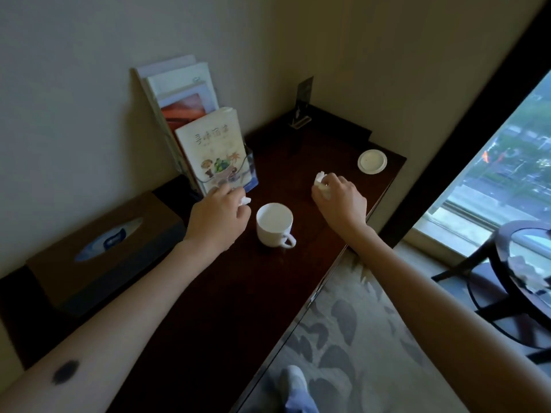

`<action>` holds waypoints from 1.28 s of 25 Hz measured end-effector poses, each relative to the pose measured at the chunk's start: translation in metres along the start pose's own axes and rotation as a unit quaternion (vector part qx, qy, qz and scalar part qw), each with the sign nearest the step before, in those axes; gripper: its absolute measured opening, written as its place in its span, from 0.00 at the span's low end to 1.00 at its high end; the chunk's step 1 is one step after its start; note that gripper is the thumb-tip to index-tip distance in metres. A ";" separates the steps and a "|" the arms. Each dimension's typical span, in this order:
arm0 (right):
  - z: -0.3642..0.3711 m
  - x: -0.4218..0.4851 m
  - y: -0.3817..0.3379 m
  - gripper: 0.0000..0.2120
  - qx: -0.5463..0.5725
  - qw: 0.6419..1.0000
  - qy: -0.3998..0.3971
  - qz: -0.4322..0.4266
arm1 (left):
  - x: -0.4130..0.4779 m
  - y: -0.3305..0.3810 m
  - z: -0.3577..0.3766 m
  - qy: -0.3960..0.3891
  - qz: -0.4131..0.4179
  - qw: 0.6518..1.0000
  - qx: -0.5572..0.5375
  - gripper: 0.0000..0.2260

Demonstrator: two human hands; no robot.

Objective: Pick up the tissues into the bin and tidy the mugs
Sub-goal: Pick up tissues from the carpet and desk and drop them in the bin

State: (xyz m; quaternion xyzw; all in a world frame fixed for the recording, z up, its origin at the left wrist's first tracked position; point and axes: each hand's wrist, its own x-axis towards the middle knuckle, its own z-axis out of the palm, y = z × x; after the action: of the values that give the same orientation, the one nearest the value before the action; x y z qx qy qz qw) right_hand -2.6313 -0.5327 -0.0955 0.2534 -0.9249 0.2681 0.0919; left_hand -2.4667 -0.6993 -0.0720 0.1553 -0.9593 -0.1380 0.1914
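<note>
While each grip pinches a tissue, left hand (219,217) and right hand (340,201) flank the mug (274,223) mid-desk (208,308).

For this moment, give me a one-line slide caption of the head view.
Both hands, left and right, clutch crumpled tissues over a dark desk, flanking a white mug.

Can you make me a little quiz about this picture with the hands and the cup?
1. True or false: the white mug stands between the left hand and the right hand.
2. What does each hand hold?
3. Which lies nearest the window? A. tissue box B. round white lid C. brochure holder

Key: 1 true. 2 a crumpled tissue: left, right. 3 B.
</note>
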 end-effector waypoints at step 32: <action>0.143 0.152 0.108 0.16 -0.086 0.981 -0.168 -0.036 | 0.173 -0.032 0.126 -0.020 -0.037 0.998 0.049 0.11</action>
State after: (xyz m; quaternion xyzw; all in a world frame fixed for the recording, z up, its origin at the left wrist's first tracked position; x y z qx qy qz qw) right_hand -2.8218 -0.5955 -0.2172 0.3194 -0.9370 0.1376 -0.0338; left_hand -2.6624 -0.7632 -0.1385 0.1975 -0.9620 -0.1009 0.1593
